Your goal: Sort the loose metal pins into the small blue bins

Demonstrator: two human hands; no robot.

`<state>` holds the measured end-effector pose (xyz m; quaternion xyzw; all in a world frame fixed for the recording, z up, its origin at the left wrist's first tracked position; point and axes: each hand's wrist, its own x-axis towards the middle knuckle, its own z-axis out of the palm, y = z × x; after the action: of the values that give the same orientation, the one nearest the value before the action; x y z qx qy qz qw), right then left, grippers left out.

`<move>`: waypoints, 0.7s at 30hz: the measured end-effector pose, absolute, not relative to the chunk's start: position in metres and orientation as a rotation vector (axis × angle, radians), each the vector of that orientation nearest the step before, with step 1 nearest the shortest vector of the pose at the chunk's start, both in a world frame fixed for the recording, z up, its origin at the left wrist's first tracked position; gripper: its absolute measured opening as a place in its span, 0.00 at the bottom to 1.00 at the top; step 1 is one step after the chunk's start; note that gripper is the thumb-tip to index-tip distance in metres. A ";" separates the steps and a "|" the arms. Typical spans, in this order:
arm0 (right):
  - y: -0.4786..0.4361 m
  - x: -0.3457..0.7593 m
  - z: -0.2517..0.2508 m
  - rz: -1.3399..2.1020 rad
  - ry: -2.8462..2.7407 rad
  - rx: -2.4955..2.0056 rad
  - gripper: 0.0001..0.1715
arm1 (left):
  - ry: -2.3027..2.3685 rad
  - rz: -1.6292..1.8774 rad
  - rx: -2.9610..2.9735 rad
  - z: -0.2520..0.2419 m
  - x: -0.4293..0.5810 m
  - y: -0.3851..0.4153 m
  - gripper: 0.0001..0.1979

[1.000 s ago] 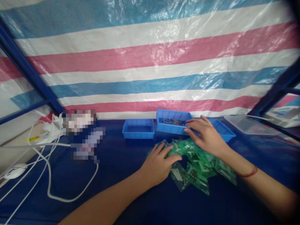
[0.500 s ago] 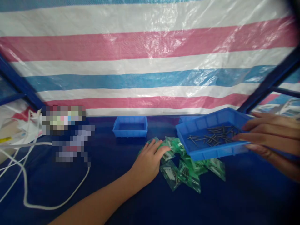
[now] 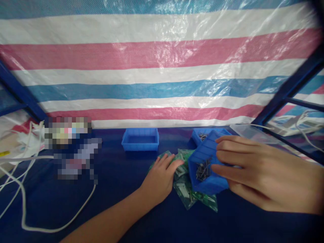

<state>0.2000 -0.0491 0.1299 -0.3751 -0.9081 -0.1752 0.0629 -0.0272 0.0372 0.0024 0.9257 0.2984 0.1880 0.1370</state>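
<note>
My right hand (image 3: 249,170) grips a blue plastic bin (image 3: 208,146) by its right side, thumb below and fingers over the rim. The bin is steeply tilted to the left, and a heap of thin dark metal screws or nails (image 3: 203,170) lies bunched at its lower end. Under it are several small clear and green plastic bags (image 3: 184,191) with metal pieces and white strips inside, partly hidden by the bin. My left hand (image 3: 160,179) lies on the left edge of these bags, its fingers stretched out.
A second blue bin (image 3: 140,146) stands at the table's back. Behind the held bin is another blue bin (image 3: 196,136) with small metal pieces. White cables (image 3: 24,202) and blurred-out items lie left. Blue frame posts (image 3: 283,89) flank a striped plastic sheet (image 3: 152,57).
My right hand has moved left with the bin and tipped it; the metal pieces have slid together toward its lower left end. My left hand has stayed on the bags.
</note>
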 end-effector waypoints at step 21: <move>-0.003 0.130 0.130 -0.522 -2.961 -0.760 0.08 | 0.631 0.594 3.067 -0.005 -0.029 0.031 0.16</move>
<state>0.1304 -0.0030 0.1296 -0.2452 -0.9546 -0.1682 0.0202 -0.0293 0.0308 -0.0046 0.9621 0.1979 0.1863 -0.0227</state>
